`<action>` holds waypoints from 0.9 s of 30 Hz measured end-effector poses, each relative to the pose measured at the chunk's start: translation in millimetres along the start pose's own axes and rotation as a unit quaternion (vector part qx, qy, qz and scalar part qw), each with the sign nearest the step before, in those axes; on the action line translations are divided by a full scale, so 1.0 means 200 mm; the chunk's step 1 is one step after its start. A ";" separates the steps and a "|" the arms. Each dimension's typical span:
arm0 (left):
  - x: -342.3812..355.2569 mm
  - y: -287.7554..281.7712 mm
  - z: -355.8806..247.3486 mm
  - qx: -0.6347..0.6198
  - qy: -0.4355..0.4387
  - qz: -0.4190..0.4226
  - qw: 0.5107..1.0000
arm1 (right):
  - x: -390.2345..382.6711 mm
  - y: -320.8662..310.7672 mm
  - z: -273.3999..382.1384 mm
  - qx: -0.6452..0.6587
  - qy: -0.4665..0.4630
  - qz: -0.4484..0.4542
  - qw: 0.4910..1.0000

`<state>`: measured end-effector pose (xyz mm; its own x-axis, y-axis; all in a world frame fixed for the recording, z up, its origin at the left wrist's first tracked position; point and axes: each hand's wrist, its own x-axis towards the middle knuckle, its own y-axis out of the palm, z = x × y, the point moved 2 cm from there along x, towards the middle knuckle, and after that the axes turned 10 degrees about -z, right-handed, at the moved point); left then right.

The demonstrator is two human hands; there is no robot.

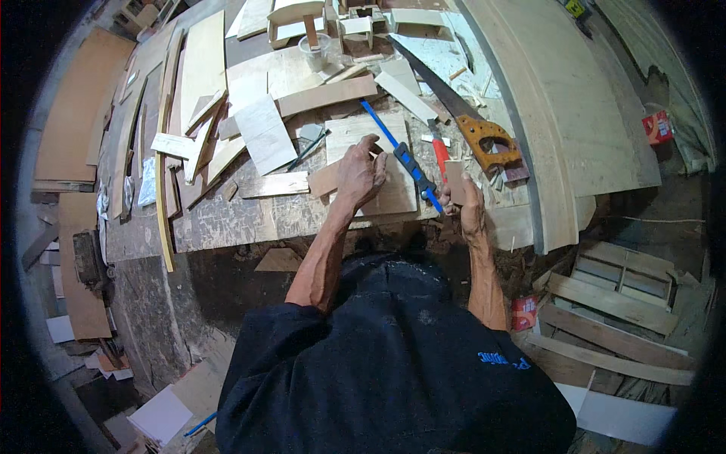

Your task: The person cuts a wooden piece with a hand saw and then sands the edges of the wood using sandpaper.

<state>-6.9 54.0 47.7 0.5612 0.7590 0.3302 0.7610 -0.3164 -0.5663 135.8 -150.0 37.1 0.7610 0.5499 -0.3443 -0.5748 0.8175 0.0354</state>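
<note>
My left hand (361, 172) is over a pale square board (393, 198), its fingers bent round a short brown wood strip (325, 180) that sticks out to the left of the palm. A small flat brown wood block (454, 183) stands upright in my right hand (473, 206), gripped at the board's right side. Between the hands a blue caliper (408, 160) lies slantwise across the board, its lower end close to my right fingers. Just beyond that hand lies a red-handled tool (439, 151), its far end dark.
A handsaw (490, 144) with a wooden handle lies to the right, beside a long curved-looking plank (541, 151). Wood offcuts (265, 136) crowd the bench's left side. A dark green pen-like stick (308, 150), a clear cup (314, 53) and small wooden assemblies (295, 21) lie farther back.
</note>
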 end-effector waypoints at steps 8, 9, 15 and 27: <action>0.07 -0.05 -0.01 -0.032 -0.074 -0.030 0.996 | 0.06 0.20 0.11 -0.205 -0.062 0.036 0.976; 0.07 -0.06 -0.02 -0.058 -0.095 -0.027 0.993 | 0.07 0.23 0.11 -0.206 -0.063 0.043 0.976; -0.01 -0.06 -0.13 -0.484 -0.312 0.086 0.813 | 0.06 0.46 0.21 -0.279 -0.382 0.084 0.877; 0.09 -0.35 -0.18 -0.412 -0.208 -0.076 0.884 | 0.14 0.49 0.30 0.013 -0.042 0.272 0.961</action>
<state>-37.8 68.2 120.5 0.3946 0.9175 -0.0486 0.8919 -0.3698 0.2603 118.6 -44.1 88.0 0.3723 0.9080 -0.1924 -0.8875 0.4089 0.2124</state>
